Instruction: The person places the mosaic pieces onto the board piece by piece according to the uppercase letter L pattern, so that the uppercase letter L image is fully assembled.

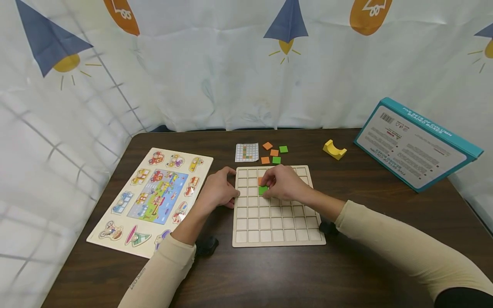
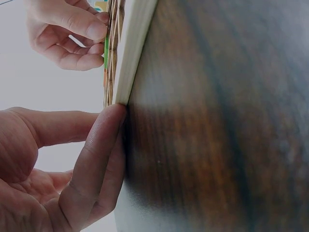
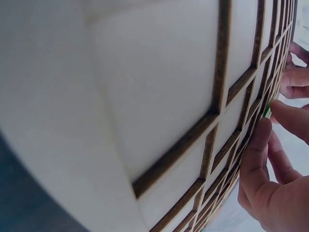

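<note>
The wooden grid board (image 1: 287, 224) lies on the worktop (image 1: 277, 273). Over the board's far-left portion, the right hand (image 1: 284, 184) has its grip pinching a green square tile (image 1: 263, 191) between thumb and finger — tile at a cell, full seating not verifiable. An orange square tile (image 1: 260, 181) lies on the board just beyond it. The left hand (image 1: 218, 188) touches the board's left edge — whether its grip pinches there cannot be told. Beyond the board: a printed grid card (image 1: 247, 152), three loose orange tiles (image 1: 274, 152) and two loose green tiles (image 1: 283, 149). Left of the board: a vehicle picture puzzle (image 1: 115, 214). Beyond and right of the board: a yellow curved block (image 1: 334, 150) and a teal printed box (image 1: 410, 143).
</note>
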`<move>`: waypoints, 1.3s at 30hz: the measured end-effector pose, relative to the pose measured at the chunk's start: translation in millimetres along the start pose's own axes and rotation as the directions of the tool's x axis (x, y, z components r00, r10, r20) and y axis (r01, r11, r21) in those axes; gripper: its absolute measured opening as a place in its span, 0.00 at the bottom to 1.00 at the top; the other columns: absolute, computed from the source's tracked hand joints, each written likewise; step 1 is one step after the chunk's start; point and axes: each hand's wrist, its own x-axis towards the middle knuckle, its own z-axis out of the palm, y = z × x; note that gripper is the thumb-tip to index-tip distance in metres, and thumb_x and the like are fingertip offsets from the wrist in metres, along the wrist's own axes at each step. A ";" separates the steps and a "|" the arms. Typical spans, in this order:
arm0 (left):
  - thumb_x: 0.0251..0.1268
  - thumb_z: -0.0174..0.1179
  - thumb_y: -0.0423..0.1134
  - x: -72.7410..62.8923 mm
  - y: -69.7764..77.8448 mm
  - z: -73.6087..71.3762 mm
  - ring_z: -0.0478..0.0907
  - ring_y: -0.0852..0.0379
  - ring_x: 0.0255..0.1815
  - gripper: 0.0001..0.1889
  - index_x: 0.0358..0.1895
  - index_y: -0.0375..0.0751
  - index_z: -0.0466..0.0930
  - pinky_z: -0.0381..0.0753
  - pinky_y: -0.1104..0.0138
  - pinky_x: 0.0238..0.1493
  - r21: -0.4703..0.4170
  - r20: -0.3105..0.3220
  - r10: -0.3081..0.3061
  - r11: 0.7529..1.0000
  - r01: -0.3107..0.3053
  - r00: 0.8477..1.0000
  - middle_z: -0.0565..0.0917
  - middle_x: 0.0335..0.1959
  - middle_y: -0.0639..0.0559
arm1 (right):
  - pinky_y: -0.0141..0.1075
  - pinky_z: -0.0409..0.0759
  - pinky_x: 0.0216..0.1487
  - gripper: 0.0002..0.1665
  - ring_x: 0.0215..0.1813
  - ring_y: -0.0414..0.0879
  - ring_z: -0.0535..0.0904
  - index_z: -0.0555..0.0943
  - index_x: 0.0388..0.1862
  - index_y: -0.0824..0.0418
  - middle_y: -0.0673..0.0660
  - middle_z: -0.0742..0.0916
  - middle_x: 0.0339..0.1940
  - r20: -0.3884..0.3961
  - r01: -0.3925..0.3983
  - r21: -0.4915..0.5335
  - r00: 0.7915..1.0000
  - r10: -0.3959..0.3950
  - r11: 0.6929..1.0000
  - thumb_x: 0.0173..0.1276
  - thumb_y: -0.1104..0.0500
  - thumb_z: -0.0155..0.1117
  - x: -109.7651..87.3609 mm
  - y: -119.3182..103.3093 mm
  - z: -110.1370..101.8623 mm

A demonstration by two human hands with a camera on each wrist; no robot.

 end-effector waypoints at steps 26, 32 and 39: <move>0.61 0.67 0.26 1.7 -1.4 1.1 0.85 0.54 0.18 0.34 0.72 0.38 0.69 0.90 0.62 0.21 0.016 -0.007 -0.009 1.000 0.009 1.000 0.86 0.33 0.40 | 0.37 0.84 0.43 0.09 0.39 0.45 0.83 0.89 0.41 0.59 0.53 0.89 0.36 -0.059 0.015 0.033 0.998 -0.013 0.999 0.61 0.62 0.77 5.0 13.3 -21.2; 0.61 0.67 0.27 1.7 -0.4 1.0 0.85 0.54 0.17 0.34 0.72 0.38 0.69 0.90 0.62 0.21 0.028 -0.011 -0.007 1.000 0.007 1.000 0.86 0.33 0.39 | 0.40 0.85 0.47 0.12 0.42 0.47 0.84 0.89 0.45 0.61 0.56 0.89 0.41 -0.111 0.025 0.049 0.994 -0.020 0.998 0.62 0.64 0.76 14.3 19.4 -32.4; 0.61 0.68 0.27 1.2 0.1 0.6 0.84 0.54 0.18 0.34 0.72 0.38 0.69 0.90 0.62 0.21 0.021 -0.013 -0.004 1.000 0.004 1.000 0.85 0.33 0.39 | 0.44 0.87 0.51 0.15 0.46 0.50 0.85 0.88 0.49 0.64 0.60 0.90 0.47 -0.141 0.054 0.092 0.989 -0.040 0.994 0.63 0.66 0.75 28.3 23.5 -41.8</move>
